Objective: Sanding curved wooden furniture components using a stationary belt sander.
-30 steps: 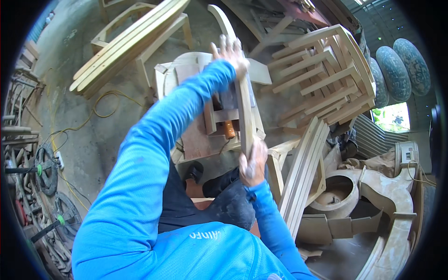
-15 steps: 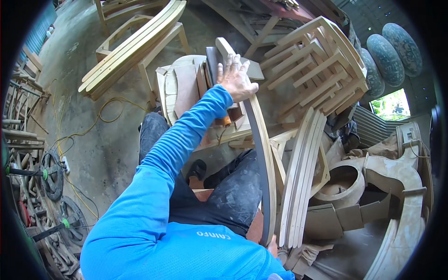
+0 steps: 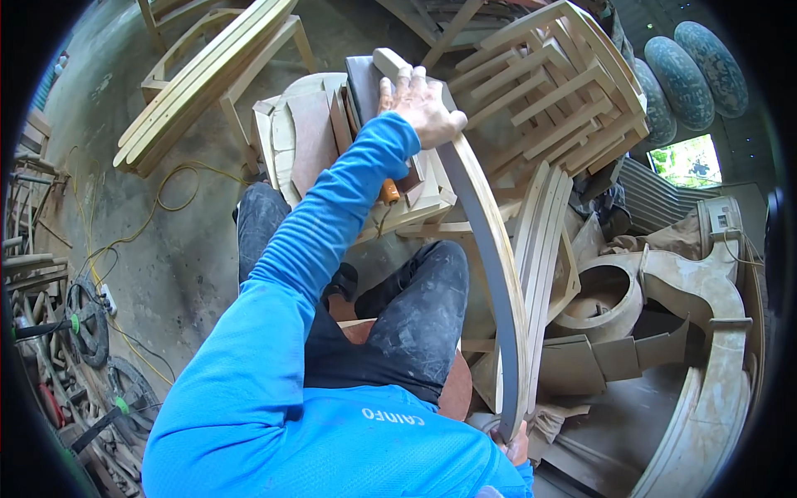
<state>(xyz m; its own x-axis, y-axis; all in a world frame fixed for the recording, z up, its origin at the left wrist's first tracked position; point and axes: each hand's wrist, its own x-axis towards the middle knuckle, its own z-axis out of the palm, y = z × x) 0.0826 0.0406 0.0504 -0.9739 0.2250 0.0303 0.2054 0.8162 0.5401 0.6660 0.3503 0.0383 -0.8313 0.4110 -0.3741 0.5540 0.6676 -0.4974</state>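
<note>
- Where the concrete floor (image 3: 191, 249) lies at the left, a yellow cable (image 3: 170, 187) snakes across it beside a long stack of curved wooden slats (image 3: 207, 79).
- Next comes a carved wooden workpiece (image 3: 307, 141), standing just ahead of the person's dark-trousered knees.
- At the top centre, the left hand (image 3: 423, 104) lies over the upper end of a long curved wooden rail (image 3: 490, 249), fingers spread and wrapped on it.
- That rail arcs downward on the right of the knees, beside similar curved slats (image 3: 544, 241).
- At the lower edge, the right hand (image 3: 515, 444) grips the rail's lower end, though it is mostly hidden.
- Further right stand stacked chair frames (image 3: 556, 75) and a large carved wooden frame (image 3: 706, 299).
</note>
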